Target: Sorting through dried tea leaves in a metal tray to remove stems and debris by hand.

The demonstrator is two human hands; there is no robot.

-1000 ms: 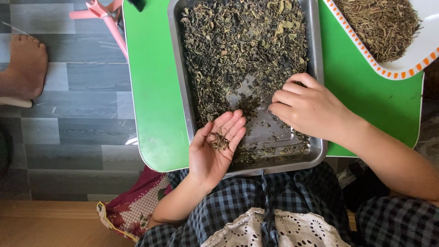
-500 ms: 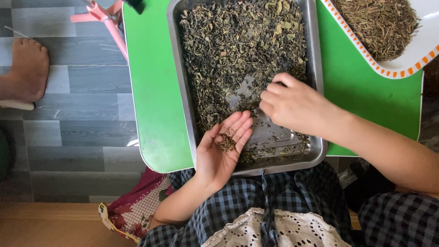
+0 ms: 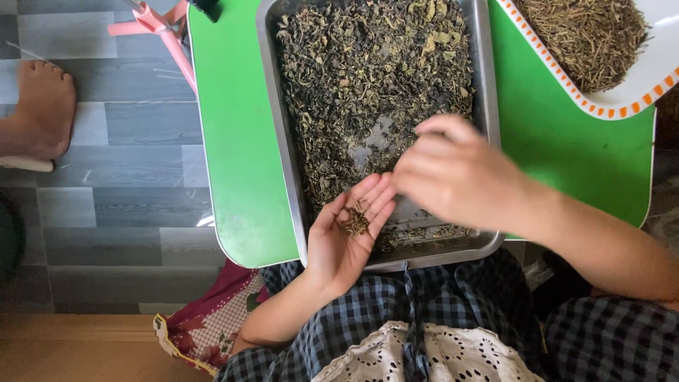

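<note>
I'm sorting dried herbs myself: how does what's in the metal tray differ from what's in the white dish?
The metal tray holds dark green, crumpled leaf flakes; the white dish holds paler, brownish thin stems. The flakes are spread flat with bare metal showing; the stems are heaped. Both rest on the green table.

Your small clump of dried stems (image 3: 356,221) lies loose in the cupped palm, over the metal tray's (image 3: 274,127) near-left corner; dried leaves (image 3: 368,78) fill the tray's far half.

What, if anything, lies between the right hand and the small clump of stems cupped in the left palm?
Nothing visible. The right hand hovers just beside the stems in the open left hand, above the metal tray.
</note>
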